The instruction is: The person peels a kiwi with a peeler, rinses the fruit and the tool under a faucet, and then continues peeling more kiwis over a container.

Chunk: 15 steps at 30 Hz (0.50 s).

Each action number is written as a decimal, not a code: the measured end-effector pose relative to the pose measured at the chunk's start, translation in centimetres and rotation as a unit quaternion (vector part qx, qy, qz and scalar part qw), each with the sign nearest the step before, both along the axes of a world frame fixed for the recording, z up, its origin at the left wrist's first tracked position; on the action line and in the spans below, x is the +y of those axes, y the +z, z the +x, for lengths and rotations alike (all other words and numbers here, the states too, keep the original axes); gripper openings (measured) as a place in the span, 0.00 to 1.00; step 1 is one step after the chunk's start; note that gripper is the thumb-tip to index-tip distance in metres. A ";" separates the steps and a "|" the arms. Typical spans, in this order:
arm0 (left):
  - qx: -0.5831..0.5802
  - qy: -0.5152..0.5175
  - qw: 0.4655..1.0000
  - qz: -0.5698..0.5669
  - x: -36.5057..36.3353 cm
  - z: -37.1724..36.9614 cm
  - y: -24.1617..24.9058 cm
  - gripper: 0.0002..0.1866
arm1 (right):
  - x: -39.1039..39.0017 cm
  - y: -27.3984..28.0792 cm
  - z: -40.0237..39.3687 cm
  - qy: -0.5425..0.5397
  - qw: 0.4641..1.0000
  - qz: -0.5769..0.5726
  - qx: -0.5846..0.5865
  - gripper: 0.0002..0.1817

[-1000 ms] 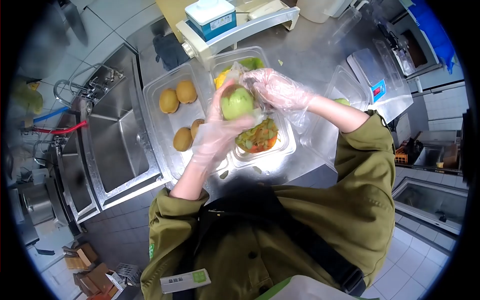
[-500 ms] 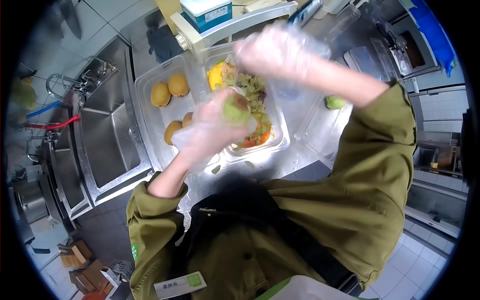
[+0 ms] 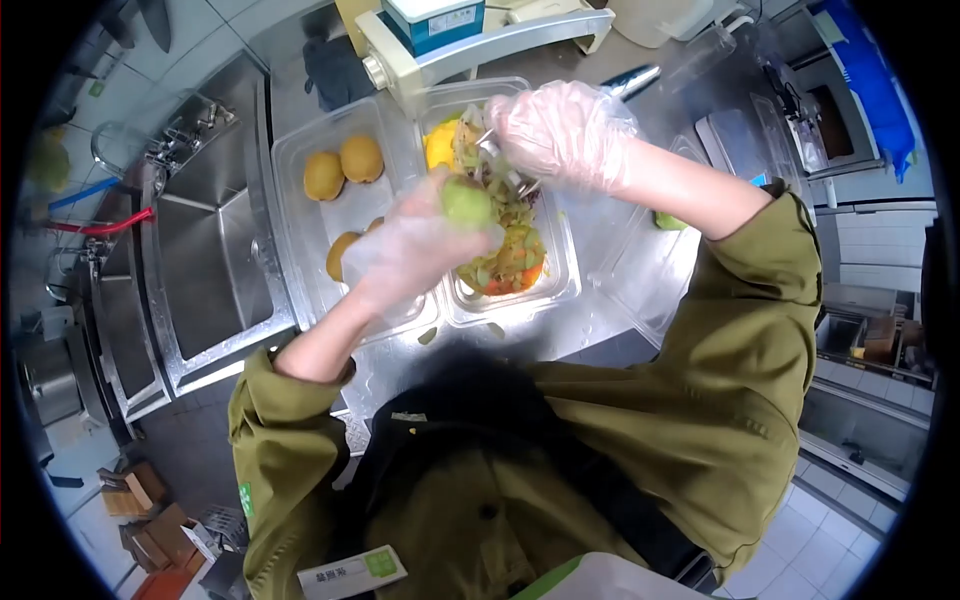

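Note:
My left hand (image 3: 415, 240), in a clear plastic glove, is wrapped round a mostly peeled green kiwi (image 3: 467, 203). Also gloved, my right hand (image 3: 565, 132) grips a metal peeler (image 3: 634, 80); its shiny handle sticks out at the upper right, and its blurred metal head lies between the hand and the kiwi. Both hands are over a clear plastic tub (image 3: 562, 285) of green and brown peelings (image 3: 513, 212), with yellow and orange scraps at its ends. To the left, a second clear tub (image 3: 290, 215) holds several unpeeled brown kiwis (image 3: 362, 158), partly hidden by my left hand.
A steel sink (image 3: 215, 270) with taps is at the left. Behind the tubs stand a blue-and-white box (image 3: 435, 25) and a pale frame (image 3: 520, 45). At the right, a clear tub (image 3: 640, 270) has a green peeled fruit (image 3: 668, 220) in it, partly behind my forearm.
My right hand has come down with the peeler, nearer the kiwi. The brown end of the kiwi no longer faces up; a green side shows. The view has shifted slightly.

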<state>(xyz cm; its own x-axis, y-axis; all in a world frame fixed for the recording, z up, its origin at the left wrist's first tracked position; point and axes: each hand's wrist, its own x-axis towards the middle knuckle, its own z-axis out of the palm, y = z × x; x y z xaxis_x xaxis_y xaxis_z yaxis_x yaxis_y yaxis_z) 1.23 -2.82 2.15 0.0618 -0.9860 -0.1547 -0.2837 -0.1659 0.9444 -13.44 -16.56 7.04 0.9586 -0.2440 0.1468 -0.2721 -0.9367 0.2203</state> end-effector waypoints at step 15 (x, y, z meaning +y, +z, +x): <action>-0.212 -0.040 0.973 -0.082 1.3 0.2 1.0 0.27 | -2.0 -2.6 0.0 0.024 0.997 -0.069 0.000 0.05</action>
